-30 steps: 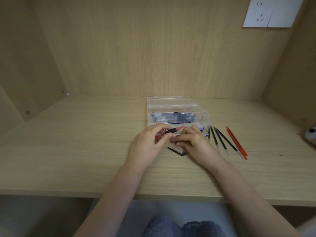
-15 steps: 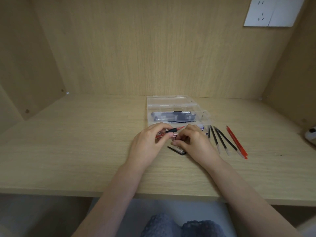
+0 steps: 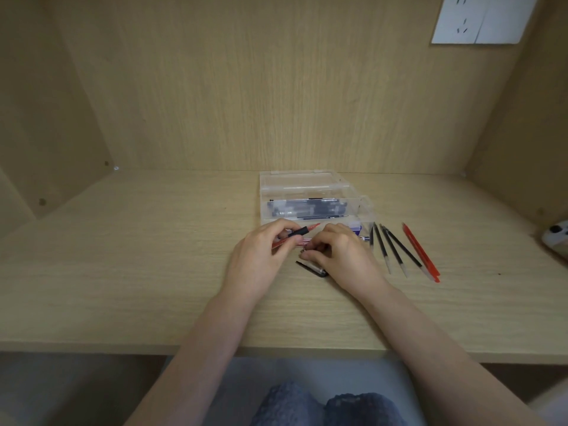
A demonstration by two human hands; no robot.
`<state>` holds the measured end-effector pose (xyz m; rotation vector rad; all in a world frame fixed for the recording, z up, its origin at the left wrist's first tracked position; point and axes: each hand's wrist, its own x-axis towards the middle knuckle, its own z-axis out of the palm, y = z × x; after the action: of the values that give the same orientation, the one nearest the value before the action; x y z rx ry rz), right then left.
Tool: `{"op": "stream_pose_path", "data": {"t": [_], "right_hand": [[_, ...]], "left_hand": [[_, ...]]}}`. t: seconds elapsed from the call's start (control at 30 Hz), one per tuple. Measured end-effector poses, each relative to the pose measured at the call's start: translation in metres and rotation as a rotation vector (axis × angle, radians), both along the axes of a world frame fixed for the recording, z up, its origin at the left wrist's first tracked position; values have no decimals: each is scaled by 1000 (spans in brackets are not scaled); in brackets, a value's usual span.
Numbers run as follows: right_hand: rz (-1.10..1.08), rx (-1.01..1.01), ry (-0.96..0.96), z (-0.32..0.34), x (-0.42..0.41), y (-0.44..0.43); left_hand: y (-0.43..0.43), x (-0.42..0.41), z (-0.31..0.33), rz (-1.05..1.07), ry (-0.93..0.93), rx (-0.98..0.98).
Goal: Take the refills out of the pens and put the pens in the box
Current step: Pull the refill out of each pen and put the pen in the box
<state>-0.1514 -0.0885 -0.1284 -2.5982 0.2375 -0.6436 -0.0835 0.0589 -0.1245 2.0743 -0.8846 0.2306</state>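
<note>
left hand (image 3: 261,256) pinching the thin red plastic refill (image 3: 313,226), right hand (image 3: 344,256) the clear pen barrel (image 3: 304,241); pull crooked and you'll bend it.

Box (image 3: 356,207): far middle of the desk (image 3: 123,272).
Pens (image 3: 307,208): in the box.
Left hand (image 3: 261,259), right hand (image 3: 341,256): just near of the box.
Refills (image 3: 395,247): right of the right hand.
Cap (image 3: 312,268): between the hands.

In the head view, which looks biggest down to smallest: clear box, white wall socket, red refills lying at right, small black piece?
1. clear box
2. white wall socket (cut by the frame edge, so unsure)
3. red refills
4. small black piece
</note>
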Motion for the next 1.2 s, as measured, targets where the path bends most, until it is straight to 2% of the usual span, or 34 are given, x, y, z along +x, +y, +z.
{"op": "stream_pose_path", "data": {"t": [0.27,0.47,0.77,1.03,1.2], "right_hand": [[35,35,9,-2,0,-3],[-10,395,-166,6,-9,-10],[10,447,-270,9,-15,-8],[81,434,-260,9,-15,-6],[125,447,-186,6,-15,-6]], "left_hand": [[0,4,-4,18,78,6],[3,3,-2,51,44,31],[3,4,-3,14,44,33],[2,3,-3,-9,42,16],[2,3,-4,-28,55,11]]}}
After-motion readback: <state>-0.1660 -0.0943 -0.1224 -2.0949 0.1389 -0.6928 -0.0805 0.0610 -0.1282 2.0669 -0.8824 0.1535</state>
